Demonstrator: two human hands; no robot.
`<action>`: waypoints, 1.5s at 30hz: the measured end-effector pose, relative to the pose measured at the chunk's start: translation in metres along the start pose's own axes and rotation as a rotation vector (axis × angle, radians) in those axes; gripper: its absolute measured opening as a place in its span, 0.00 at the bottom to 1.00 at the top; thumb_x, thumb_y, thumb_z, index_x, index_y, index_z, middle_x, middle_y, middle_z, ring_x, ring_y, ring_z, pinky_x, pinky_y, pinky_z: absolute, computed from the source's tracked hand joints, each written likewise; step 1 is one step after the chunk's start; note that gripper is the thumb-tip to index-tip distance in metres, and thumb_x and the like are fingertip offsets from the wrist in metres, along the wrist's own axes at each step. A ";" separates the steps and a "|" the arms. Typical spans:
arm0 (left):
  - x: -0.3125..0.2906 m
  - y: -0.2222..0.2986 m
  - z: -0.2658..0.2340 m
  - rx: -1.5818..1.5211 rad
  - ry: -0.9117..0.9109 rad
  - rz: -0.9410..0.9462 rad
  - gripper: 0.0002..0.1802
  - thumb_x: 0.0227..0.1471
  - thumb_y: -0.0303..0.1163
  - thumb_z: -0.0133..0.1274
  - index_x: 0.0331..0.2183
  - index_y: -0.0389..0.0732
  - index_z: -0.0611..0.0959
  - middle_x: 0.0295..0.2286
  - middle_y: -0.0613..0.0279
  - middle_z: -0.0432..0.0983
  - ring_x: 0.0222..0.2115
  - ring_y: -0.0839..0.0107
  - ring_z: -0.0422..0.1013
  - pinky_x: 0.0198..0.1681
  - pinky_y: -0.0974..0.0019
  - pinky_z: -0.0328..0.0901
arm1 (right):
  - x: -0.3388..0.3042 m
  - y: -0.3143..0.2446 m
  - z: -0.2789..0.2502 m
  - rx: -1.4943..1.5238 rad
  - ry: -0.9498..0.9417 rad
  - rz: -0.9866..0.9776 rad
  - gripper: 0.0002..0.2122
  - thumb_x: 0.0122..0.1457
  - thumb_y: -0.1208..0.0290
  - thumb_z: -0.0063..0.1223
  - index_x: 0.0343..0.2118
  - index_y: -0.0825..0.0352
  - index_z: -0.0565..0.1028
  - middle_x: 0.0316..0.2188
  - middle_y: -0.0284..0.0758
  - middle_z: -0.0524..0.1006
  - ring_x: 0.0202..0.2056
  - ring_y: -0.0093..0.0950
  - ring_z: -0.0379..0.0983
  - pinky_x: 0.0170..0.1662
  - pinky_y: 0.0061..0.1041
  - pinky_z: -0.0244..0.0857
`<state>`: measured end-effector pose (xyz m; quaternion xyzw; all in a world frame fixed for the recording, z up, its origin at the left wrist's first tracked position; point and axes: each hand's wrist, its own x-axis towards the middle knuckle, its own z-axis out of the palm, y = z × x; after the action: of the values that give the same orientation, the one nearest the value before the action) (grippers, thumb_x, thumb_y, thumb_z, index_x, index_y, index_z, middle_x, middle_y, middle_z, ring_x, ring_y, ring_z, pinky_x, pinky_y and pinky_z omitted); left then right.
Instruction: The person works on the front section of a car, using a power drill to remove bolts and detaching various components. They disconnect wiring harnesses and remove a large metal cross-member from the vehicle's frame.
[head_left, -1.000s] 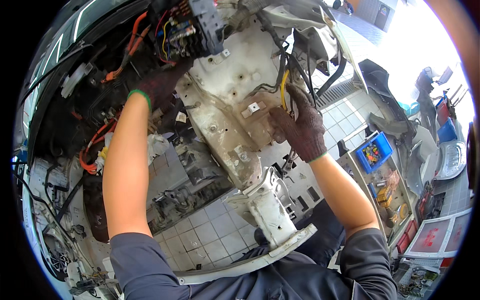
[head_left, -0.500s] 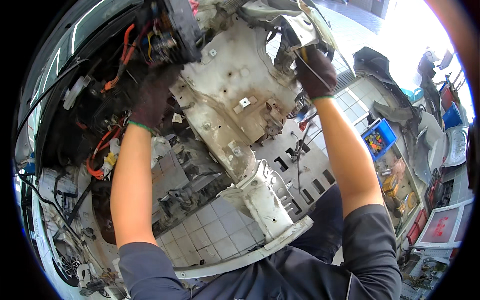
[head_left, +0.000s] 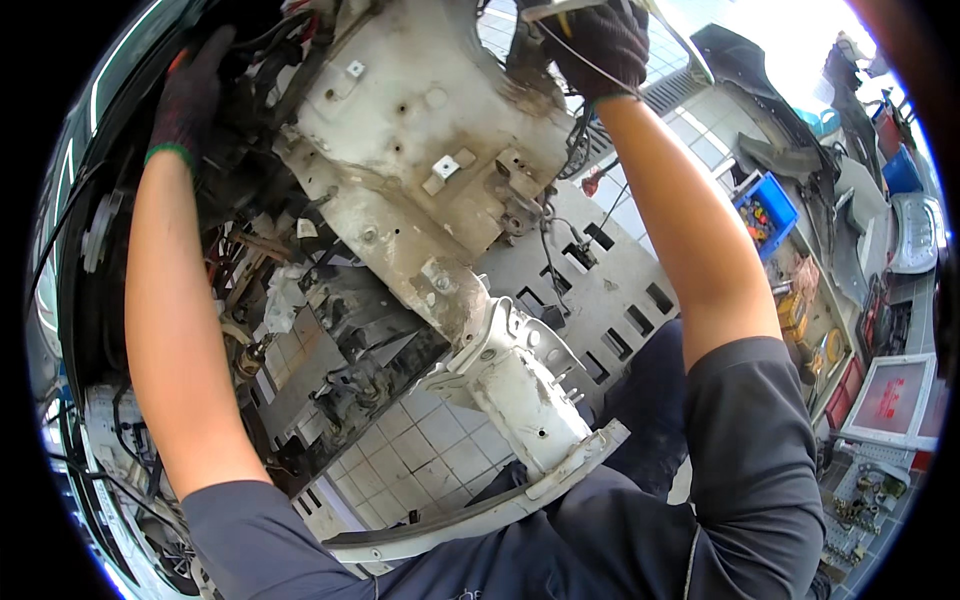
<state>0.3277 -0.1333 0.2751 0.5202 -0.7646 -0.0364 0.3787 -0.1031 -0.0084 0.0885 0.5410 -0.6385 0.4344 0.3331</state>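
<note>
My left hand (head_left: 190, 100), in a dark knitted glove with a green cuff, reaches into the dark far-left part of the stripped car front. Its fingers look spread, with a small bit of orange beside them; what they touch is hard to make out. At the far right edge of the pale inner wing panel (head_left: 400, 120), my right hand (head_left: 605, 50), gloved the same way, has its fingers curled round. A thin grey cable or rod (head_left: 575, 50) crosses that glove. Its grip is hidden next to dark wiring and a pale metal bracket (head_left: 555, 8).
A pale frame rail (head_left: 520, 400) runs down to a curved crossbar (head_left: 450, 520) before my body. Loose wires (head_left: 548, 250) hang over a slotted grey plate (head_left: 640, 260). At right, a blue bin (head_left: 765, 215) of small parts stands near removed body panels (head_left: 770, 80).
My left hand has moved left and farther away; the black box with coloured wires beside it has left the view. My right hand sits higher in the picture as the view has shifted.
</note>
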 end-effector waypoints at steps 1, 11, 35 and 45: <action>-0.003 -0.012 -0.003 0.221 -0.047 0.103 0.28 0.67 0.44 0.49 0.66 0.54 0.76 0.61 0.45 0.75 0.62 0.52 0.70 0.65 0.54 0.63 | -0.011 -0.004 -0.009 0.058 -0.060 0.048 0.18 0.66 0.54 0.56 0.52 0.59 0.81 0.41 0.41 0.84 0.36 0.44 0.83 0.43 0.42 0.76; -0.037 0.032 -0.002 -0.063 -0.116 -0.383 0.28 0.67 0.51 0.53 0.58 0.41 0.83 0.48 0.48 0.84 0.48 0.57 0.81 0.52 0.53 0.74 | -0.108 -0.029 -0.063 0.382 -0.532 0.448 0.29 0.57 0.52 0.69 0.58 0.62 0.76 0.44 0.44 0.83 0.49 0.40 0.81 0.52 0.36 0.73; -0.230 0.104 0.020 0.087 -0.530 -0.105 0.31 0.59 0.49 0.63 0.54 0.34 0.82 0.37 0.51 0.85 0.37 0.64 0.81 0.42 0.59 0.74 | -0.048 0.047 -0.079 0.242 -0.361 0.700 0.30 0.59 0.43 0.61 0.54 0.64 0.78 0.41 0.44 0.86 0.45 0.42 0.84 0.49 0.42 0.75; -0.264 0.172 0.117 -0.270 -0.693 0.104 0.32 0.62 0.47 0.60 0.60 0.36 0.77 0.42 0.55 0.83 0.43 0.62 0.79 0.50 0.61 0.72 | -0.135 0.026 -0.133 0.540 -0.476 0.754 0.36 0.58 0.47 0.69 0.62 0.67 0.71 0.49 0.49 0.81 0.41 0.37 0.84 0.45 0.37 0.77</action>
<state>0.1690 0.1228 0.1260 0.3830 -0.8611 -0.2916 0.1639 -0.1083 0.1687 0.0156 0.4237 -0.7122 0.5385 -0.1522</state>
